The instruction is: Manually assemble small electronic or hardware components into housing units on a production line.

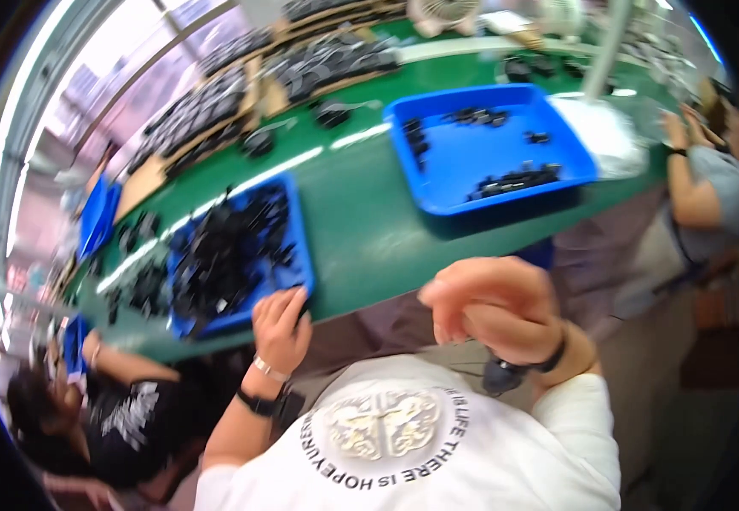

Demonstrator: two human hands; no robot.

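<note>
My left hand is at the near right corner of a blue tray heaped with small black plastic parts. Its fingers are bent together, and a bit of something dark shows beside the fingertips, too small to name. Raised in front of my body on the right is my right hand, fingers curled inward and slightly blurred. Whatever it may hold is hidden by the fingers. Beyond it, a second blue tray has black parts in a few separate groups, with bare bottom between them.
Both trays stand on a green table. Rows of black items lie on cardboard at the back, near a fan. Co-workers sit at left and right. A white plastic bag lies beside the right tray.
</note>
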